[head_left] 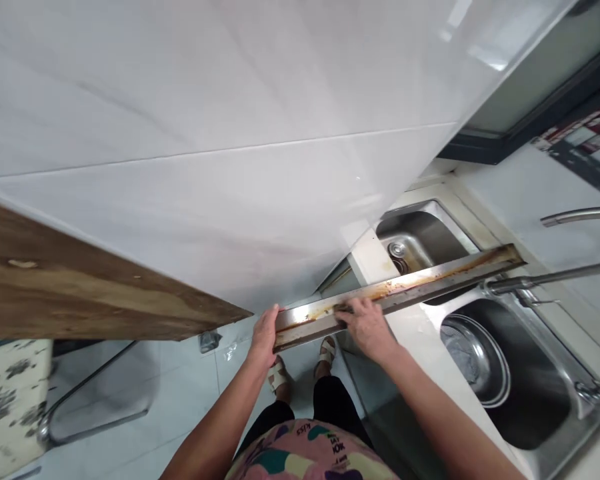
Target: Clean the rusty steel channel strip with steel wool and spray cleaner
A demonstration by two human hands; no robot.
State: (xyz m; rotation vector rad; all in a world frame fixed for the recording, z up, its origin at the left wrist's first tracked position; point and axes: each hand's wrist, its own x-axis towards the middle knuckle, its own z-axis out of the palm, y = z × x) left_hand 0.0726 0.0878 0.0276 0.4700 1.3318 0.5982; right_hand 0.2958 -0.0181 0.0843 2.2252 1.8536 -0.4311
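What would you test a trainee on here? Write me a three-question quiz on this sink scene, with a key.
1. True or false: the left hand and the right hand both touch the rust-stained metal strip.
2. Which item lies in the stainless sink bowl nearest the right hand? A: a round mesh strainer. B: a frying pan. C: a cutting board.
3. Fill in the missing word: the long board at the left of the view is made of ____.

Key: 1 true; 2 A; 3 wood.
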